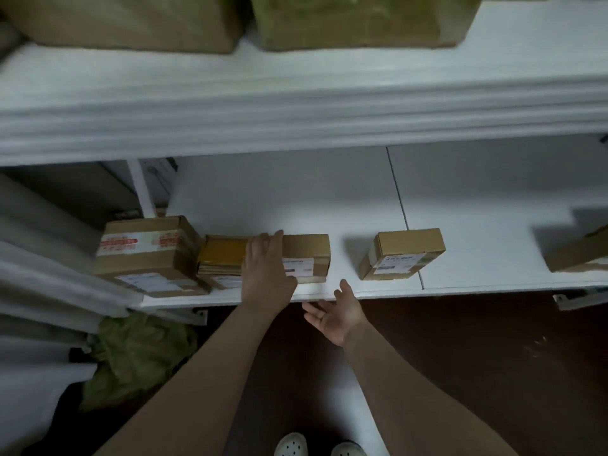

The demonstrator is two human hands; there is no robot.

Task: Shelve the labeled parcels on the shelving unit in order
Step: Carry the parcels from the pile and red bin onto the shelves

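Note:
Several labeled cardboard parcels stand along the front of a white shelf (329, 205). My left hand (266, 268) lies flat with straight fingers on a small brown parcel (307, 255), beside a yellow padded parcel (223, 255). A larger taped box (144, 255) sits at the left end. Another small box (403, 253) stands apart to the right. My right hand (335, 315) hovers open, palm up, just below the shelf's front edge, holding nothing.
An upper white shelf (296, 93) carries two big brown parcels (131, 18). A further box (582, 251) shows at the right edge. A green bag (138, 353) lies on the dark floor at the left. White shoes (319, 447) are below.

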